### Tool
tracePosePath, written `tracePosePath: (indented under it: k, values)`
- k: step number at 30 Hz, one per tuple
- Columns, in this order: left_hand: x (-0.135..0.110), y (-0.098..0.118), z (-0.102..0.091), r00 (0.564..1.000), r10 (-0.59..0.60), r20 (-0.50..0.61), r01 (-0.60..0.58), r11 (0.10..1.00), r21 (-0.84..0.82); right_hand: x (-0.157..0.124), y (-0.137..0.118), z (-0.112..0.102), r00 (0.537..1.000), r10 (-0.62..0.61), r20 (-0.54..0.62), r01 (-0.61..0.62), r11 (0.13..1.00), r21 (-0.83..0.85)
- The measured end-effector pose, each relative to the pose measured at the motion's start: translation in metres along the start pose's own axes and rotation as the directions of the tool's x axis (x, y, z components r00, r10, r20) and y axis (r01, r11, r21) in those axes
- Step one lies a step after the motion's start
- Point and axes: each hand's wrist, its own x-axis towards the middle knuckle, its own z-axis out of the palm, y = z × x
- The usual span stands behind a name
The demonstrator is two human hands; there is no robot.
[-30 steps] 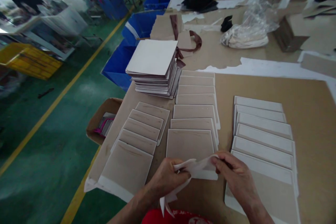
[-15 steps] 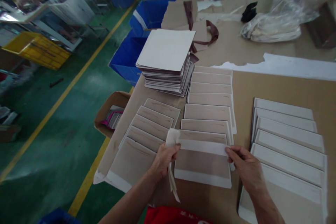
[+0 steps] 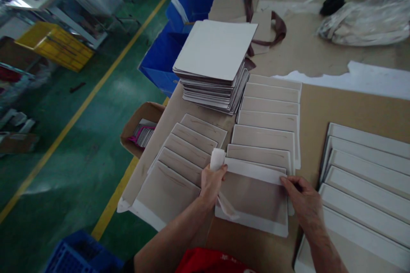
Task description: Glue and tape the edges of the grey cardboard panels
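My left hand (image 3: pixel 210 184) is closed on a white paper strip (image 3: pixel 218 160), with a bunch sticking up above the fingers and a tail hanging below. It rests at the left edge of the nearest grey-brown board (image 3: pixel 254 198) in the middle row. A white band (image 3: pixel 254 170) lies across that board's top edge. My right hand (image 3: pixel 303 202) presses its fingertips on the band's right end, fingers curled, nothing gripped that I can see. Overlapping rows of boards lie to the left (image 3: pixel 188 151), ahead (image 3: pixel 269 121) and to the right (image 3: pixel 365 175).
A tall stack of white-topped boards (image 3: pixel 216 66) stands at the table's left edge. Blue bins (image 3: pixel 165 57) and an open cardboard box (image 3: pixel 141 130) sit beside the table on the green floor. A clear plastic bag (image 3: pixel 365 23) and brown ribbons (image 3: pixel 275 30) lie farther back.
The crumpled strip held between both hands has been drawn out flat across the nearest board's top edge. My left hand shifted to the board's left edge, the right to the band's right end.
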Motion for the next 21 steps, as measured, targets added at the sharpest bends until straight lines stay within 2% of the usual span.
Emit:
tracePosePath:
  k: [8,21]
  values:
    - [0.0045,-0.0019,0.0061,1.0,0.011,-0.021,-0.01,1.0,0.01,0.0061,0.009,0.0038,1.0,-0.013,-0.018,0.012,0.999,-0.04]
    - [0.0066,-0.0038,0.0065,0.999,-0.014,-0.048,0.018,0.997,0.071,0.0064,0.0047,0.0085,1.0,-0.007,-0.029,0.007,1.0,0.0]
